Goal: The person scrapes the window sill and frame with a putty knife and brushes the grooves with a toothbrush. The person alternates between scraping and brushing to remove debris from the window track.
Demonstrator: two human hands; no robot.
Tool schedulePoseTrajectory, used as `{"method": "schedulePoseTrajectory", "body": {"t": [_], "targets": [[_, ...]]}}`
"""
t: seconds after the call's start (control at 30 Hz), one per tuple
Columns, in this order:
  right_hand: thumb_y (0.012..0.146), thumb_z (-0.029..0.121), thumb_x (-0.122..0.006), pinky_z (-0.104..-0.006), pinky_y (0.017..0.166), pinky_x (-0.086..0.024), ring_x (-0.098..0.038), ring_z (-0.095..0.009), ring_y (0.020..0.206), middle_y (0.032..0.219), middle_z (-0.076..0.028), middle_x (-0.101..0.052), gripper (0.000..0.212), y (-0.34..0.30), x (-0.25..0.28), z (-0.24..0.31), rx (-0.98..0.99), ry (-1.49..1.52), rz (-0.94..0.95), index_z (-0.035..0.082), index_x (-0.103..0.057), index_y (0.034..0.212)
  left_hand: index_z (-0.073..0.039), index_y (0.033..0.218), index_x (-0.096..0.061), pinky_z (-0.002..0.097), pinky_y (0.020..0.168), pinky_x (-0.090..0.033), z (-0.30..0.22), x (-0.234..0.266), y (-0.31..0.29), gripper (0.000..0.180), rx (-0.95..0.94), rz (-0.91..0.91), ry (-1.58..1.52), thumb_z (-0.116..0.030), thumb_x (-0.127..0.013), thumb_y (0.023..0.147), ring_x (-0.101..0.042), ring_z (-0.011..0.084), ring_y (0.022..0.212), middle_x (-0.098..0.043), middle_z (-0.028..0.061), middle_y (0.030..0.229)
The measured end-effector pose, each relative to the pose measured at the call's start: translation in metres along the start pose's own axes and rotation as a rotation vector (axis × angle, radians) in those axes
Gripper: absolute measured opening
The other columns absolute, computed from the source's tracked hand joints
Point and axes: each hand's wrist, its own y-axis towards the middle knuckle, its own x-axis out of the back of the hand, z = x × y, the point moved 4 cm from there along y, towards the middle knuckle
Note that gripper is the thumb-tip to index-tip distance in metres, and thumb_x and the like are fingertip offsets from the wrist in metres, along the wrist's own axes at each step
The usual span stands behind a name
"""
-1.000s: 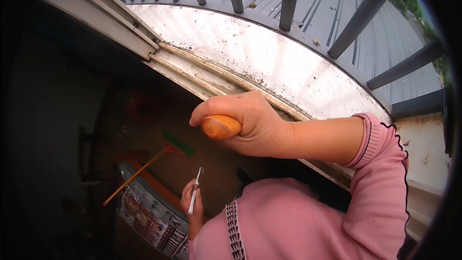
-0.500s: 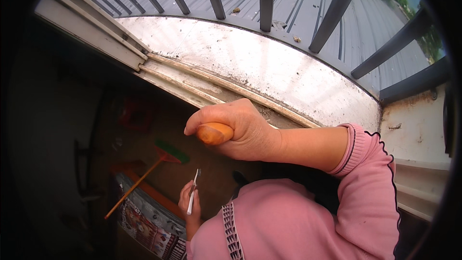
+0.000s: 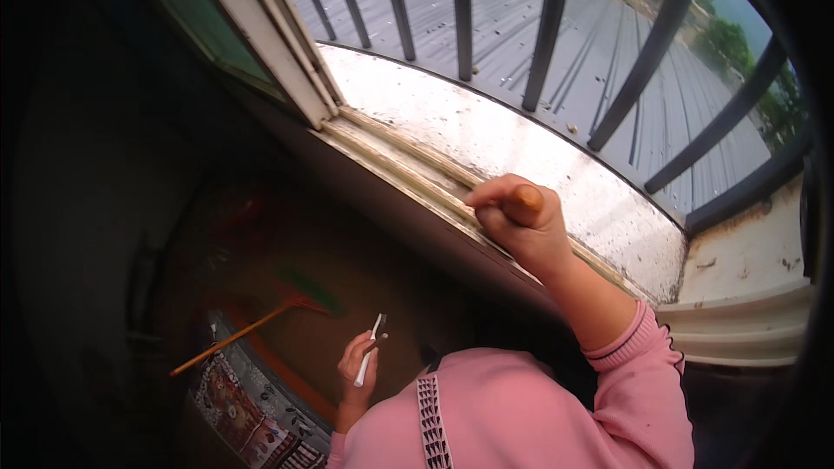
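Right hand [image 3: 519,224] is up and forward, fingers curled tight in a fist, wrist bent, pink-sleeved forearm angling up from the lower right. Left hand [image 3: 356,371] hangs low, well below it, fingers loosely pinched.

The right hand [image 3: 519,227] grips an orange rounded handle [image 3: 526,199] at the grimy window track [image 3: 408,169]; the left hand [image 3: 356,366] holds a thin white toothbrush [image 3: 370,349].
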Motion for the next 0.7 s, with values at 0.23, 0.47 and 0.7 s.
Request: {"method": "schedulePoseTrajectory", "body": {"t": [0.23,0.47,0.7], "targets": [[0.090,0.022,-0.041,-0.0410,0.067,-0.049,-0.055,-0.022,0.078,0.091,-0.012,-0.056,0.037,-0.046,0.093,-0.074,-0.187,-0.511,-0.074,0.005,-0.044,0.122,-0.001,0.098,-0.055,0.0314,0.072,-0.051,0.015,0.003,-0.008,0.020,-0.152,-0.011,0.018,-0.004,-0.062,0.079,-0.061,0.0281,0.089,-0.056,0.0137,0.107],[0.089,0.021,-0.043,-0.0383,0.064,-0.046,-0.051,-0.019,0.074,0.087,-0.009,-0.053,0.033,0.012,-0.007,-0.041,0.010,-0.406,0.026,0.006,-0.044,0.118,-0.005,0.098,-0.054,0.0335,0.062,-0.052,0.025,0.023,-0.054,0.017,-0.099,-0.197,0.126,-0.011,-0.060,0.083,-0.062,0.0264,0.080,-0.056,0.0079,0.109],[0.088,0.020,-0.045,-0.0355,0.060,-0.042,-0.048,-0.017,0.070,0.083,-0.007,-0.050,0.028,0.030,-0.060,-0.034,0.033,-0.290,0.124,0.007,-0.044,0.114,-0.006,0.099,-0.054,0.0346,0.059,-0.051,0.021,0.037,-0.078,0.017,-0.068,-0.234,0.143,-0.015,-0.058,0.084,-0.062,0.0273,0.077,-0.057,0.0068,0.107]]}}
